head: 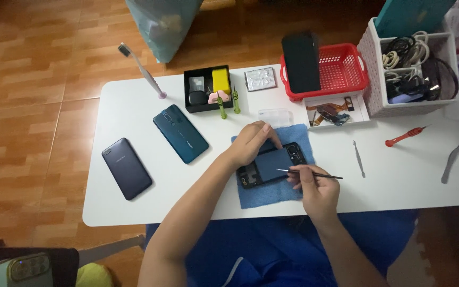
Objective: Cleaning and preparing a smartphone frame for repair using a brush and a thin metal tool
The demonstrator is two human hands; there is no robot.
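Note:
An opened phone (pixel 272 166) with its back removed lies on a blue cloth (pixel 264 194) on the white table (pixel 134 207). My left hand (pixel 252 142) presses on the phone's upper left part, fingers bent over it. My right hand (pixel 317 188) grips thin black tweezers (pixel 309 173) like a pen, and their tip touches the phone's dark inner panel.
A teal phone (pixel 180 133) and a dark blue phone (pixel 126 168) lie to the left. Behind are a black parts box (pixel 206 88), two green screwdrivers (pixel 229 102), a red basket (pixel 341 69), a white parts tray (pixel 336 112) and a cable bin (pixel 415 69). A spudger (pixel 359 158), a red screwdriver (pixel 404 136) and grey tweezers (pixel 455 153) lie right.

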